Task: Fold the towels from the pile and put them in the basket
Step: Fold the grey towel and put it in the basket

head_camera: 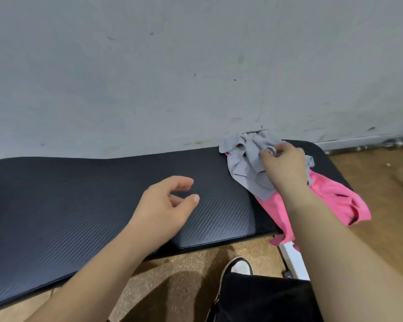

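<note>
A crumpled grey towel (pixel 247 159) lies on top of a pink towel (pixel 335 198) at the right end of a black padded table (pixel 102 194). The pink towel hangs partly over the table's front edge. My right hand (pixel 286 166) reaches over the pile and pinches a fold of the grey towel between fingers and thumb. My left hand (pixel 165 205) hovers over the middle of the table with fingers loosely curled, holding nothing. No basket is in view.
A grey scuffed wall (pixel 196 66) runs directly behind the table. Brown floor (pixel 377 182) shows to the right and below. My shoe (pixel 240 267) and dark trouser leg (pixel 265 298) are under the front edge, beside a white table leg (pixel 293 259).
</note>
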Available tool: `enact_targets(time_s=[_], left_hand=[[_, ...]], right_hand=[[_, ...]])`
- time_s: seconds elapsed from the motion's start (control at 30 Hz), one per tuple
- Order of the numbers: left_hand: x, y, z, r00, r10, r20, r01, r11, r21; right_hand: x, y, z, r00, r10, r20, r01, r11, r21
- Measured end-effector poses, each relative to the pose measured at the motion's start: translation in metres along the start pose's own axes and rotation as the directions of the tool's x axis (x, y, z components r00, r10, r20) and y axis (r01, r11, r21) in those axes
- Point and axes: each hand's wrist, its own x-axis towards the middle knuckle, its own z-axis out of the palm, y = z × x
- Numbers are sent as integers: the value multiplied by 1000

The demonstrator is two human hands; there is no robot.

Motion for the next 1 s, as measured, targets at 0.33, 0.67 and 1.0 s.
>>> enact_targets(time_s=[0.33, 0.67, 1.0], left_hand=[[-15, 0, -28, 997, 20, -80, -26, 997, -71], [-39, 4, -99, 903, 128, -410, -282, 897, -341], [-47, -57, -173, 975, -99, -200, -4, 889, -459]], right_hand=[[-63, -124, -41, 999, -13, -40, 39, 605, 795], [-163, -201, -15, 633, -551, 544, -314, 460, 831], [-141, -174, 74, 452, -506, 734, 564, 800, 205]])
